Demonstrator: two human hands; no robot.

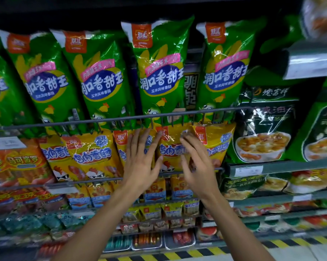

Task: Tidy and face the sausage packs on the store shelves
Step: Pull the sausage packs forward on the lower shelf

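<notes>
Across the upper half of the frame a row of tall green sausage packs (100, 78) stands upright behind a grey wire rail (121, 118), their fronts facing out. Just below that rail, in the middle of the frame, sits a second wire basket shelf holding yellow sausage packs (91, 153), leaning side by side with red logos at their top corners.

Both hands reach up from the bottom centre to this yellow row. The left hand (142, 162) lies flat against the front of one yellow pack, fingers straight and slightly spread, tips near the upper rail. The right hand (198, 166) is just beside it to the right, fingers extended and loosely apart over the neighbouring yellow pack (170, 147); motion blur at its fingertips makes it hard to tell whether they actually touch the wrapper.

At middle left, orange-red sausage packs (14, 166) fill the same shelf level. To the right, dark green bags (262, 127) picturing bowls of food stand on a separate shelf. Lower shelves toward the bottom hold smaller yellow and blue packs (155, 191), teal packets (17, 223) at lower left, and clear trays (147, 240) of sausages near the bottom centre. A yellow-and-black striped strip (196, 253) runs along the bottom edge.
</notes>
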